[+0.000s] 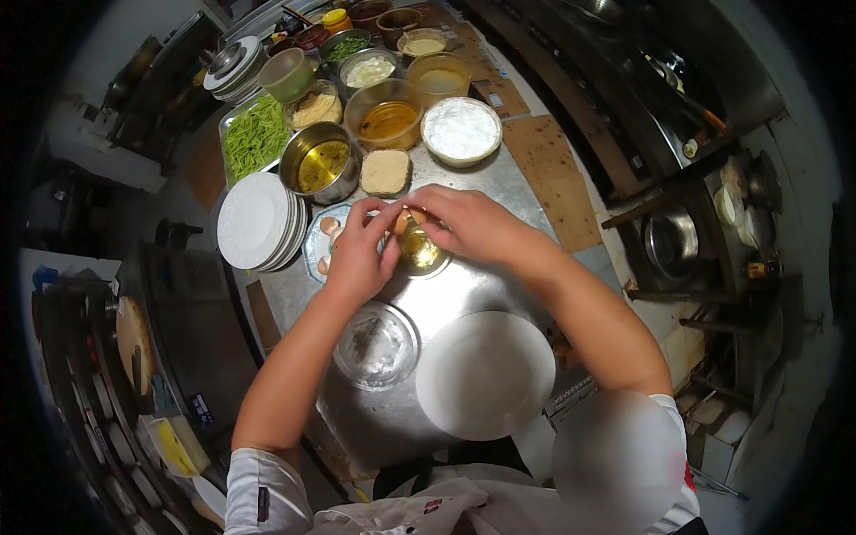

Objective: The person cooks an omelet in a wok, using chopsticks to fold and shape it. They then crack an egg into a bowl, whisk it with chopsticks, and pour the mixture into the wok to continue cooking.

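Observation:
My left hand [361, 254] and my right hand [471, 221] meet above a small bowl of raw egg [422, 254]. Between their fingertips is a brown eggshell [402, 222], cracked apart, with both hands gripping it. Partly behind my left hand lies a blue-rimmed plate [311, 249], holding several brown eggshells [328, 226]. Nearer to me stands a clear bowl [378, 344] with white powdery residue. To its right is a large white plate [485, 374].
Stacked white plates [253, 221] stand at the left. Beyond my hands are a metal pot of yellow oil [322, 164], a tub of crumbs [385, 172], a bowl of white powder [461, 130] and a tray of cut green vegetables [254, 137]. A dark stove counter [568, 100] runs along the right.

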`<control>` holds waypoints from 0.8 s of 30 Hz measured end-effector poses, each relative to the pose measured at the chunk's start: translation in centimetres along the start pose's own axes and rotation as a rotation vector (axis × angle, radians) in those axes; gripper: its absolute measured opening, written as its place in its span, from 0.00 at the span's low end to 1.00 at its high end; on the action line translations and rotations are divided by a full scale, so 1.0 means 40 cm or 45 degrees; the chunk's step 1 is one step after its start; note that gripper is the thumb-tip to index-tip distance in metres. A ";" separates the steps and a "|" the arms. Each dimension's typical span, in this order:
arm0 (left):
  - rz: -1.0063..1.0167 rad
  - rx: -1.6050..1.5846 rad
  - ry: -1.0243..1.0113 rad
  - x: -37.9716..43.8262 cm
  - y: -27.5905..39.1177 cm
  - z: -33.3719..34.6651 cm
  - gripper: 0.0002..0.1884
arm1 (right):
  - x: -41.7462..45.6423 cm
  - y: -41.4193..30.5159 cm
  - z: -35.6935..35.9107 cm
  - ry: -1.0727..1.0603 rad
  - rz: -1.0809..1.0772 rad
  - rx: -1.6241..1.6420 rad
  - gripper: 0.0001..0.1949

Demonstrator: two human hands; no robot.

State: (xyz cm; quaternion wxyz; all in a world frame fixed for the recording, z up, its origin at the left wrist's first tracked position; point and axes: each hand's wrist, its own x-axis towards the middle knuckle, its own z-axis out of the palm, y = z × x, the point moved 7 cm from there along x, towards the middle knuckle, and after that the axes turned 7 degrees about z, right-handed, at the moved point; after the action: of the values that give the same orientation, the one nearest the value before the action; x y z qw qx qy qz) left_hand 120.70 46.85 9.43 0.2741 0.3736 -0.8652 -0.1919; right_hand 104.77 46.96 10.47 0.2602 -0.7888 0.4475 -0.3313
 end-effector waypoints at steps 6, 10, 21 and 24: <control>-0.667 -1.046 0.166 -0.130 -0.172 0.100 0.23 | 0.058 0.023 0.124 -0.056 0.089 0.031 0.19; -1.038 -1.294 0.330 -0.238 -0.269 0.094 0.23 | 0.113 0.025 0.282 -0.026 0.152 -0.149 0.19; -0.945 -0.550 0.008 -0.403 -0.227 0.113 0.15 | -0.439 0.025 0.163 0.380 0.874 0.572 0.19; -1.310 -0.890 0.054 -0.334 -0.118 0.187 0.13 | -0.767 -0.037 0.134 0.390 1.127 0.555 0.18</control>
State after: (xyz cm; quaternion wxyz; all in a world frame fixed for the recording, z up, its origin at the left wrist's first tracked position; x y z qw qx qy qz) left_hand 126.24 54.79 -3.31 0.2698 0.6345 -0.4546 -0.5639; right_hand 97.96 75.20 -0.84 0.4653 -0.3936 0.6921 -0.3867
